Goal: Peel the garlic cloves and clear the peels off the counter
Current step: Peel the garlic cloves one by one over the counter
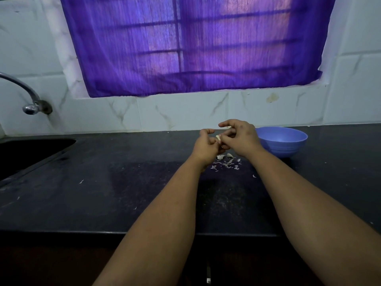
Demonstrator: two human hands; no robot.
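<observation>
Near the middle of the frame, left hand [206, 142] and right hand [240, 137] both pinching one small garlic clove [218, 138] above the peels [226, 162] on the table [103, 182]; slippery, could drop.

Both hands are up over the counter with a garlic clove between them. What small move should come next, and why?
Probably keep pulling skin off the garlic clove, pinched between the left hand and right hand. Whether it is fully bare is too small to tell. Peels already lie on the counter below, and the blue bowl waits just right of the hands, likely for the finished clove.
</observation>
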